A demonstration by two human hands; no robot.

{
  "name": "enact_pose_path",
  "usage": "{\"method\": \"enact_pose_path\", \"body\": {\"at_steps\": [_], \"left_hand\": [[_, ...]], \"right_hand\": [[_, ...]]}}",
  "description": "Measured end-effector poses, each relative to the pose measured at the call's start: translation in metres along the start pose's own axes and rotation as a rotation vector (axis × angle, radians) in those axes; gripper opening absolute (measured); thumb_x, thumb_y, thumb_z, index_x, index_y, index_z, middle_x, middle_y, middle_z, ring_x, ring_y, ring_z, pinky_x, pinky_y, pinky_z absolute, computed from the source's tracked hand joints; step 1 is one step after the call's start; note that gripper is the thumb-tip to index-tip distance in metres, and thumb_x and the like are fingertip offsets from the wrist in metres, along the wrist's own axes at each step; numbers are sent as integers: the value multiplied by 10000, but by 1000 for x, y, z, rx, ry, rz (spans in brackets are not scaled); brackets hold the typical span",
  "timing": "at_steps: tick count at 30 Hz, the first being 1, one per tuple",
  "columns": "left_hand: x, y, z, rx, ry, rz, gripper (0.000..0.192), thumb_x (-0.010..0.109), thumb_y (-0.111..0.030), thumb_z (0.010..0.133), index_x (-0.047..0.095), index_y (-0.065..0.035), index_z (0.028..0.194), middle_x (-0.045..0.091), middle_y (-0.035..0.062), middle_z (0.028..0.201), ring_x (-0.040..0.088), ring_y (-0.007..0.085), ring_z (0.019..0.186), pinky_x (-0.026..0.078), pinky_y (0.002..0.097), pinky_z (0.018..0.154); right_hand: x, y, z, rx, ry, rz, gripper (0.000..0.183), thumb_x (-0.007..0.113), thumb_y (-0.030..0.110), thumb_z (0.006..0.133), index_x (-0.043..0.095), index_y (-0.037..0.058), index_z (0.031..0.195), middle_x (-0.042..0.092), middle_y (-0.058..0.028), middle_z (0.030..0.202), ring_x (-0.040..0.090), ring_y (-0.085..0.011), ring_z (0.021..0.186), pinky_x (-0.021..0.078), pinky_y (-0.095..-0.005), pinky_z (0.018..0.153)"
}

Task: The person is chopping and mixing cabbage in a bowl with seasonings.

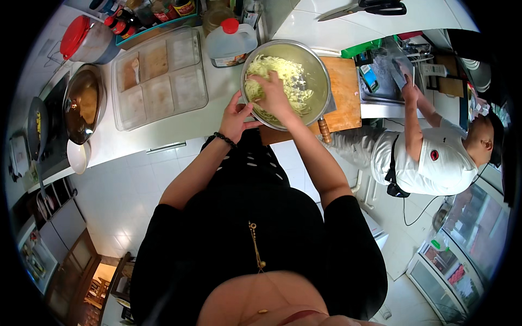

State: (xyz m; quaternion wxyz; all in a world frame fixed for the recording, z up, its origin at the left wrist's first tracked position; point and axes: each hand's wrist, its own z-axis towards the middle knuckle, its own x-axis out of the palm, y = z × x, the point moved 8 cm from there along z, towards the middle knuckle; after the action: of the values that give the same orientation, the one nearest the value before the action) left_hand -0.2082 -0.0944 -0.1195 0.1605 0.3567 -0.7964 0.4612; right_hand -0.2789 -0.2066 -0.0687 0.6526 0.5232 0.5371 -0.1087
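A large stainless steel bowl (320, 77) stands on the counter before me, with pale green shredded vegetable (291, 73) heaped inside, probably cabbage. My right hand (272, 95) reaches over the near rim into the shreds, fingers spread. No clump shows in its grasp, though some fingers are partly hidden. At the bowl's near left rim is my left hand (237, 120), fingers apart and resting against the outside. A wooden cutting board (344, 93) lies partly under the bowl. On it, a cleaver's wooden handle (324, 130) sticks out beside the bowl, its blade mostly covered.
Left of the bowl are a plastic jug (232, 42), a clear compartmented box (159, 77) and a glass-lidded pan (83, 104). A white bowl (78, 157) sits at the counter edge. To the right, another person (432, 159) stands at the sink (381, 77). Scissors (367, 9) are at the top.
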Motion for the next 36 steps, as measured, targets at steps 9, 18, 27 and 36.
{"method": "enact_pose_path", "body": {"at_steps": [9,18,27,36], "left_hand": [[-1,-4,-4,-3,-38,-2,544,536,-103,991,289,-158,1472,577,107,1163,624,249,1053,584,518,857],[4,-4,1,8,-14,38,556,536,-96,989,282,-157,1479,587,106,1144,630,248,1047,585,513,857],[1,-1,1,14,-61,-13,569,574,-87,964,320,-159,1469,541,79,1025,633,217,962,637,439,779],[0,-4,0,35,-56,-23,595,575,-91,965,295,-171,1484,537,93,1034,632,231,968,629,476,790]], "right_hand": [[-37,-87,11,-110,-22,46,604,780,126,761,565,178,1323,507,-218,1313,484,-393,1231,492,-446,975],[5,-104,82,372,12,714,556,715,385,847,581,-23,1200,621,-235,1204,610,-345,1103,483,-391,899],[16,-21,-35,-581,334,-464,479,710,41,683,661,263,1105,478,-1,1415,241,-330,1435,163,-514,1166],[-53,-72,-3,-284,240,-10,740,703,55,743,457,218,1422,362,-176,1496,307,-398,1394,273,-425,1146]]}}
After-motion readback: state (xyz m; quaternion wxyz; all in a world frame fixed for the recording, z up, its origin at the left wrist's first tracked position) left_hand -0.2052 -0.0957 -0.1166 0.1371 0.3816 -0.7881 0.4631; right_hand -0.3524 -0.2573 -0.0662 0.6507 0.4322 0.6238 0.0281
